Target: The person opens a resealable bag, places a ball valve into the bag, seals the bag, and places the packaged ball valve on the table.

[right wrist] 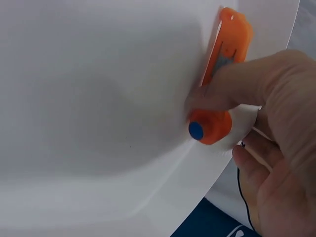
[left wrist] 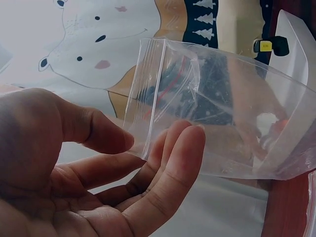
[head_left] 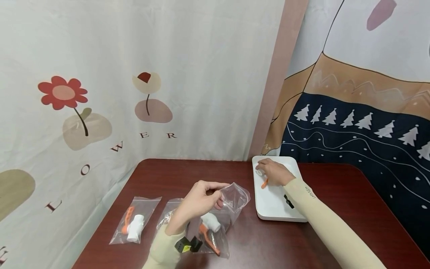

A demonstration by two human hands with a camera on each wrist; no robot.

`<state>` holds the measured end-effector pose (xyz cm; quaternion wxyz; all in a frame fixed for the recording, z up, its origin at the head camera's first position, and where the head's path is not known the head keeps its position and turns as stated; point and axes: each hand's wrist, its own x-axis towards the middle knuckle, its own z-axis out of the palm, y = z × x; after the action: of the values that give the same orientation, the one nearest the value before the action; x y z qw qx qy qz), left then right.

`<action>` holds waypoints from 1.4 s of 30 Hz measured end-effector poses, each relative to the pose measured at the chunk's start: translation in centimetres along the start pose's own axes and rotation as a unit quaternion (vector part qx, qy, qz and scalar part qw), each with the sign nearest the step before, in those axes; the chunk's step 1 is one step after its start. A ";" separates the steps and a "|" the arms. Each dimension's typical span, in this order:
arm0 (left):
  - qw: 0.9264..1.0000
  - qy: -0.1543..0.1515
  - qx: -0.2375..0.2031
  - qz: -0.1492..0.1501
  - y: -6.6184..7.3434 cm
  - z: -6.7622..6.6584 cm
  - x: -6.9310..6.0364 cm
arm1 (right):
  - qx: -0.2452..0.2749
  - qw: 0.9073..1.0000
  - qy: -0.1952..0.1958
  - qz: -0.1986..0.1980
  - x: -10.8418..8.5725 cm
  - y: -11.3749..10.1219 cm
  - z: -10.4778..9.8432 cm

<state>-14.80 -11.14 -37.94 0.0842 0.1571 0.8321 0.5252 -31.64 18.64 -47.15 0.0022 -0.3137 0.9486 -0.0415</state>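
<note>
My left hand (head_left: 196, 200) pinches the edge of a clear zip bag (head_left: 237, 196) between thumb and fingers. In the left wrist view, that bag (left wrist: 212, 98) hangs sideways from the fingertips, its zip strip beside the thumb. At the far end of a white tray (head_left: 272, 211), my right hand (head_left: 277, 173) grips a white ball valve with an orange handle (head_left: 265, 183). The right wrist view shows the thumb across the ball valve (right wrist: 212, 127) near its blue-capped hub; the fingers behind it partly hide the white body.
On the table (head_left: 201, 168), a bagged ball valve (head_left: 135, 227) lies at the left. Another bagged valve (head_left: 211, 222) is beneath the left hand, among overlapping clear plastic. Printed curtains (head_left: 208, 74) hang behind the table's far edge.
</note>
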 end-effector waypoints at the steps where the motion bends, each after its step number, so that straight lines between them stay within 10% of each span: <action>1: 1.000 -0.001 -0.002 0.000 0.0 0.0 0.0 | 0.001 1.000 -0.002 -0.001 0.0 0.1 0.0; 24: 1.000 0.003 0.000 -0.002 -0.3 0.2 0.1 | 0.160 0.987 0.012 0.026 -2.1 1.9 -0.7; 42: 1.000 0.004 -0.001 -0.004 0.0 0.2 0.0 | 0.355 0.926 0.093 0.088 -4.9 1.2 -1.0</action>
<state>-14.72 -10.95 -38.02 0.0830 0.1512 0.8325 0.5264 -28.47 22.56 -46.41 0.0291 -0.2029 0.8916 -0.4038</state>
